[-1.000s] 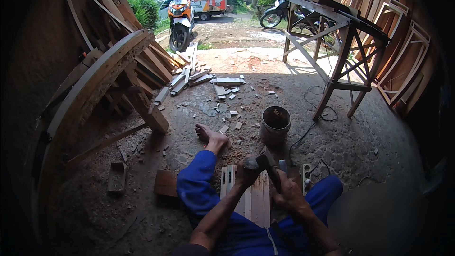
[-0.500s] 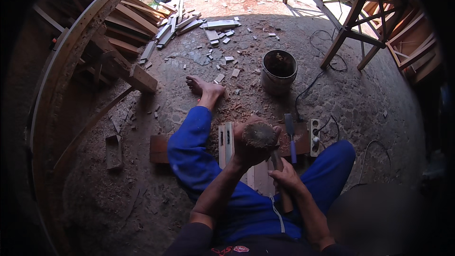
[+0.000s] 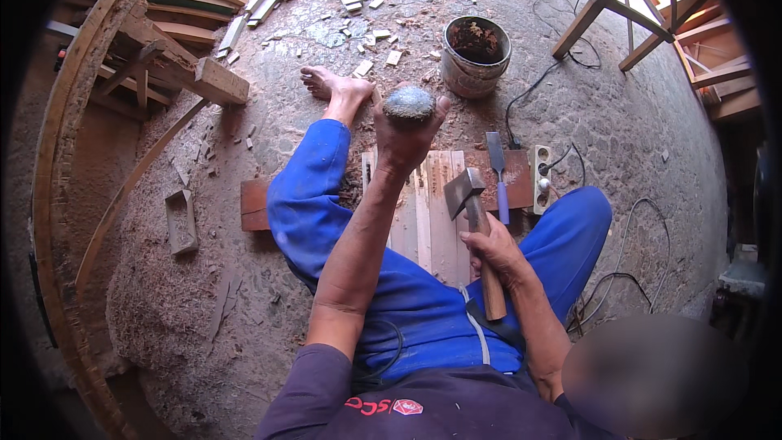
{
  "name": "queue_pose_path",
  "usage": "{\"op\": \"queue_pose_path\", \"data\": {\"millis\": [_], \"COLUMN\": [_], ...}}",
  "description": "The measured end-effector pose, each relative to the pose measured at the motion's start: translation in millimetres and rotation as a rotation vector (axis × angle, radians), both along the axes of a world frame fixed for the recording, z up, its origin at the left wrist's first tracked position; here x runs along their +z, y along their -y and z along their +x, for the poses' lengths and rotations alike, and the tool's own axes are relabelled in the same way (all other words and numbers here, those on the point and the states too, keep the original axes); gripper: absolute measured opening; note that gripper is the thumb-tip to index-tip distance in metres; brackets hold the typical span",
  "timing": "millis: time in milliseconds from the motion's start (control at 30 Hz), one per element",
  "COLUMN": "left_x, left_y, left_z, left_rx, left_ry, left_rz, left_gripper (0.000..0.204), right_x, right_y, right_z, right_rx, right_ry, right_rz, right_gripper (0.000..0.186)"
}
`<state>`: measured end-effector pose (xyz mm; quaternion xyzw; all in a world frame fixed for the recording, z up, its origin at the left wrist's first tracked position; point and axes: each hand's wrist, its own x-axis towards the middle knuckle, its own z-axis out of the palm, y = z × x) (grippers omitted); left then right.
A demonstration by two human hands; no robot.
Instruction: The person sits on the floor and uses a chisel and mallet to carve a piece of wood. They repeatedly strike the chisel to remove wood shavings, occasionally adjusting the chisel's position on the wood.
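My left hand [image 3: 401, 145] is raised over the boards, its fingers wrapped round a thick tool whose round, rough, frayed end [image 3: 410, 103] faces up. The rest of that tool is hidden by the hand. In my right hand [image 3: 497, 254] is a hatchet [image 3: 464, 189], gripped by its wooden handle, its metal head up and tilted left. Beneath both hands, several pale boards [image 3: 444, 195] lie side by side between my legs, with slots cut near their far ends. A chisel [image 3: 502, 202] with a purple handle rests to their right on a brown plank [image 3: 518, 179].
A bucket [image 3: 476, 57] stands ahead, with offcuts and shavings strewn around it. At right lie a white power strip [image 3: 542, 175] and cables. A small open box [image 3: 181, 222] sits at left, near a curved wooden frame [image 3: 69, 114]. A wooden trestle [image 3: 607, 8] stands far right.
The view has tilted down toward me. My left hand has moved farther from the hatchet, out over the boards' far end. The hatchet's head now shows clearly in my right hand.
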<state>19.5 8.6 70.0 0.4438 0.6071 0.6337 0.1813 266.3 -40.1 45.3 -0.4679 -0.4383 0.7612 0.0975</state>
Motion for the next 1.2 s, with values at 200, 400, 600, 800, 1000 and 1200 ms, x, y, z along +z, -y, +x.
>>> {"op": "queue_pose_path", "data": {"millis": [200, 400, 600, 800, 1000, 1200], "left_x": [-26, -4, -11, -9, -13, -24], "left_y": [-6, -3, -1, -3, -4, -10], "left_z": [6, 10, 10, 7, 7, 8], "left_rx": [0.314, 0.105, 0.068, 0.053, 0.071, 0.174], "left_ry": [-0.446, -0.261, -0.101, -0.181, -0.234, -0.176], "left_rz": [0.176, 0.104, 0.135, 0.053, 0.058, 0.160], "left_gripper": [0.031, 0.030, 0.034, 0.034, 0.034, 0.025], "right_x": [6, 6, 3, 4, 9, 3], "right_y": [1, 0, 1, 0, 1, 1], "right_z": [-3, -2, -3, -3, -5, -4], "right_rx": [0.006, 0.007, 0.000, 0.002, -0.015, 0.004], "right_ry": [-0.003, 0.015, 0.016, 0.007, 0.015, 0.011], "right_rz": [-0.014, -0.017, -0.020, -0.030, -0.050, -0.001], "right_gripper": [0.049, 0.049, 0.047, 0.046, 0.046, 0.041]}}
